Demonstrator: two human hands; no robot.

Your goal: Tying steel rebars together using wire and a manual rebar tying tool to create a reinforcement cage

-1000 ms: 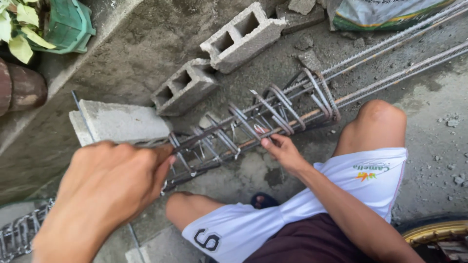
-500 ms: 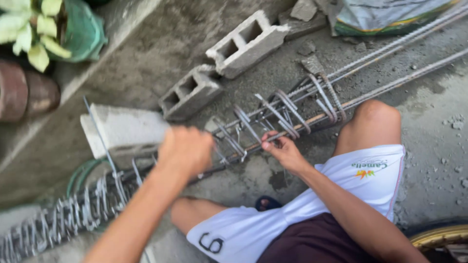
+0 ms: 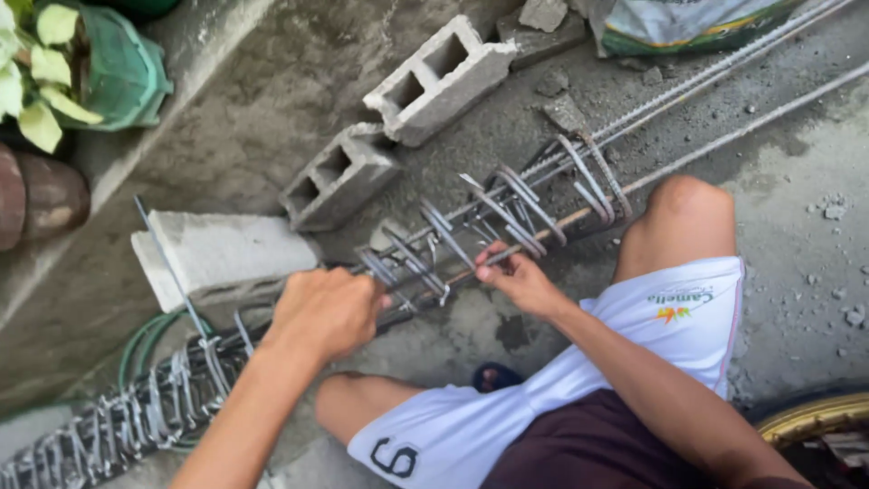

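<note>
A long steel rebar cage [image 3: 489, 226] lies diagonally on the concrete floor, with several loose stirrups spaced along its bars. My left hand [image 3: 326, 308] is closed around the bars and a stirrup near the middle of the cage. My right hand [image 3: 516, 276] pinches a bar just to the right of it, fingertips on the steel. Closely packed, tied stirrups [image 3: 136, 417] fill the cage's lower left end. I squat over the cage in white shorts, knees on either side.
Three grey hollow blocks lie beside the cage: one [image 3: 439, 77] at the top, one [image 3: 339, 177] in the middle, one [image 3: 217, 254] on the left. A potted plant in green wrap [image 3: 81, 81] stands upper left. A sack [image 3: 688, 23] and rubble lie at the top. A green hose [image 3: 145, 340] curls under the cage.
My left hand has moved right along the cage, away from the camera, and now grips the bars close to my right hand. The view shifted slightly; my right hand stayed put.
</note>
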